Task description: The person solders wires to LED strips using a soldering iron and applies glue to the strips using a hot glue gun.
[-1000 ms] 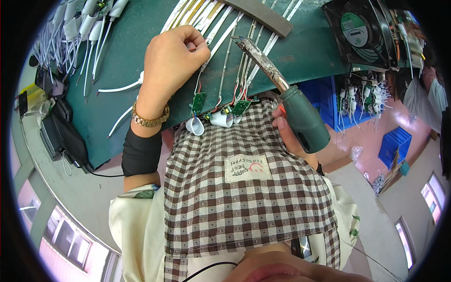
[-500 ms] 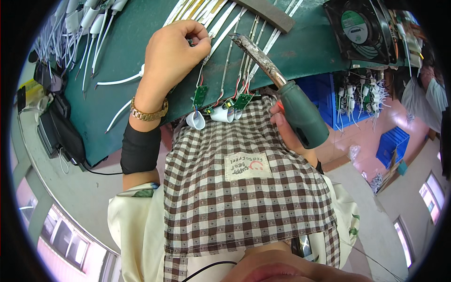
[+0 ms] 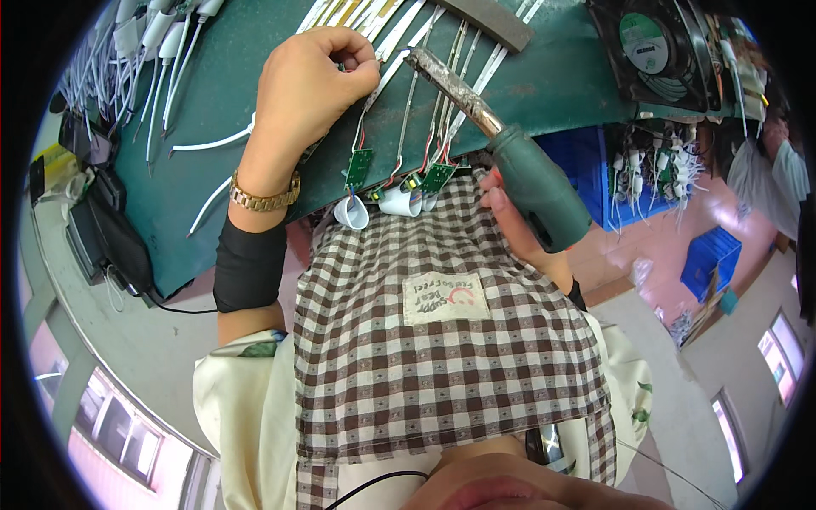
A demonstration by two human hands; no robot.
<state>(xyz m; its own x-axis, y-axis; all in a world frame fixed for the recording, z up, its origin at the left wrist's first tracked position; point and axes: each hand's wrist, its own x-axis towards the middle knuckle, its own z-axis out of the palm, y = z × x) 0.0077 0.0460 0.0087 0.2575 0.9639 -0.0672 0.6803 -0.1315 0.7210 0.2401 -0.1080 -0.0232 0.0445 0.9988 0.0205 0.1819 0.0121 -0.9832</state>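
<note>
My right hand (image 3: 508, 219) is closed around the dark green handle of a soldering iron (image 3: 537, 187). The iron's stained metal barrel slants up and left, and its tip is over a narrow white strip close to my left fingertips; contact cannot be made out. My left hand (image 3: 310, 89) pinches a small piece, mostly hidden, with a bit of green showing. Below it, red and white wires run to a green circuit board (image 3: 359, 168) joined to a white plastic cup (image 3: 351, 214). Beside that are another circuit board (image 3: 438, 177) and white cup (image 3: 398, 201) at the table edge.
A grey bar (image 3: 489, 24) lies across several narrow strips on the green table (image 3: 561, 81). White-cabled parts (image 3: 157, 42) pile up at the far left. A black fan (image 3: 650, 51) stands at the far right, above a blue crate (image 3: 582, 170) of wired parts.
The soldering iron has moved up and left, bringing its tip closer to my left fingertips. My left hand has shifted slightly left and keeps its pinch.
</note>
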